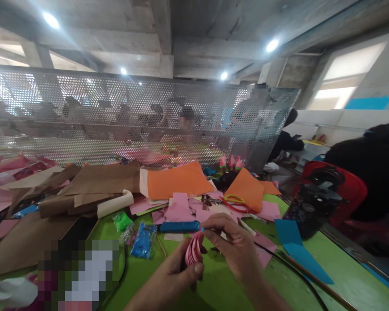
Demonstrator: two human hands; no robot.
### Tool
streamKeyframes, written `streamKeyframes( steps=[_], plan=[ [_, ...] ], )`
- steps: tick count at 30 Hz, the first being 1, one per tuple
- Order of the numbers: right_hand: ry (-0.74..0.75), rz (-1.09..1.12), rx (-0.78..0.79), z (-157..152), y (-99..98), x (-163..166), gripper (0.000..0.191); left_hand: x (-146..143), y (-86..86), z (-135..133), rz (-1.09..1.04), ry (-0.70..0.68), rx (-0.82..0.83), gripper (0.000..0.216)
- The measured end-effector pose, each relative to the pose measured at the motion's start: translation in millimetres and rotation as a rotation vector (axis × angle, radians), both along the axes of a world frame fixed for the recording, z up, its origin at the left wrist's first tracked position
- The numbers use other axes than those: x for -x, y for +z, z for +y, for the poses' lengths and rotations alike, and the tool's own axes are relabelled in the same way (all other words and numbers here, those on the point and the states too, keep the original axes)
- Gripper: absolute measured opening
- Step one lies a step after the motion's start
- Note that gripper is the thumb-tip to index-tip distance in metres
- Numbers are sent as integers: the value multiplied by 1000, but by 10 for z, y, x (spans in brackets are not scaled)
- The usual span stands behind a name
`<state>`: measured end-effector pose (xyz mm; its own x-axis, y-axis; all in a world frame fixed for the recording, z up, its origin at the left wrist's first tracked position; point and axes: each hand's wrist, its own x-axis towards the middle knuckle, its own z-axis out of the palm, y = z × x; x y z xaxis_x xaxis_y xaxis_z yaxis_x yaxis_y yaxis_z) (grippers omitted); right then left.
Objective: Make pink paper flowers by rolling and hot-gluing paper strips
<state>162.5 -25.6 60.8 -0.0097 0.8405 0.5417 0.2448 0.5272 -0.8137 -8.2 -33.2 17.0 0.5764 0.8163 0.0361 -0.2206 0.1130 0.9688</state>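
Note:
My left hand (178,270) is closed around a pink piece of stacked, curved layers (193,251), paper or foam by its look, held upright above the green table (149,280). Thumb and fingers grip its lower part. Close to its top edge, my right hand (233,242) is pinched, with a tiny bluish bit at the fingertips that is too small to name. Just behind both hands lies a long blue wrapped bar (178,226). Left of it are a bag of blue material (144,241) and a bright green packet (122,221).
Orange sheets (178,179), brown sheets (100,181) and pink scraps (180,207) cover the back. Red-handled scissors (235,205) lie among them. Blue strips (301,250) and a thin rod (320,283) are at right, near a dark bottle (311,203). A perforated metal screen (116,116) stands behind.

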Motion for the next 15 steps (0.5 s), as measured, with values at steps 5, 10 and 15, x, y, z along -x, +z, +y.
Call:
streamKeyframes(
  steps=[5, 10, 15],
  plan=[
    [19, 7, 19, -11, 6, 2, 17, -4, 30, 10, -2, 36, -87, 57],
    [43, 14, 4, -10, 7, 5, 2, -5, 16, 33, 69, 27, -130, 60],
    [134, 228, 255, 14, -45, -15, 19, 6, 18, 24, -8, 19, -50, 59]
  ],
)
